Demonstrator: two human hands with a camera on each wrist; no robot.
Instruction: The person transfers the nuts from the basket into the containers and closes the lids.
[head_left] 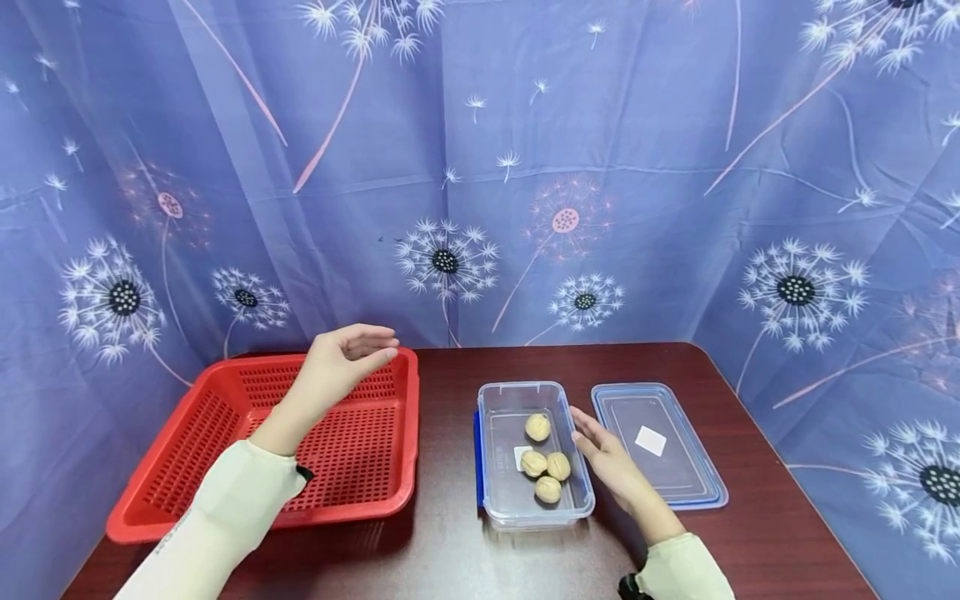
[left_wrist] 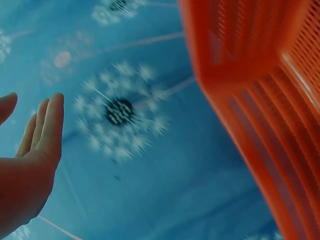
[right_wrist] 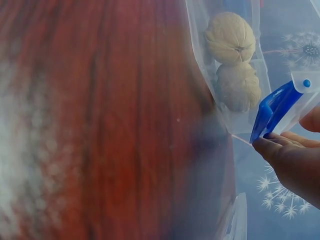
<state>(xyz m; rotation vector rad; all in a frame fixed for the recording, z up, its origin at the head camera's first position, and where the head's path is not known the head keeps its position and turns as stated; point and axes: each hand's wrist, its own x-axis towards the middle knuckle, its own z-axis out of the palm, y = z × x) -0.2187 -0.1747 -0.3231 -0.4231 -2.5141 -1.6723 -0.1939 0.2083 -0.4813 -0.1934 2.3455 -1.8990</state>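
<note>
My left hand [head_left: 352, 354] hovers over the far part of a red plastic basket [head_left: 410, 433], its fingers slightly bent, thumb apart, nothing held. In the left wrist view, the basket's slotted wall stands to the right of that hand. Several walnuts [head_left: 537, 427] lie inside a clear plastic food container [head_left: 498, 492], lidless, toward its right side. Against the container's right wall rest the outstretched fingers of my right hand [head_left: 611, 462]. Seen from the right wrist, the fingertips touch a blue latch [right_wrist: 275, 110] on the container, with the thumb raised away from it.
A clear lid with a blue edge [head_left: 678, 479] and a white label lies flat to the right of the container. The dark red wooden table [head_left: 446, 467] shows between basket and container. A blue dandelion-print curtain [head_left: 465, 167] hangs behind and at both sides.
</note>
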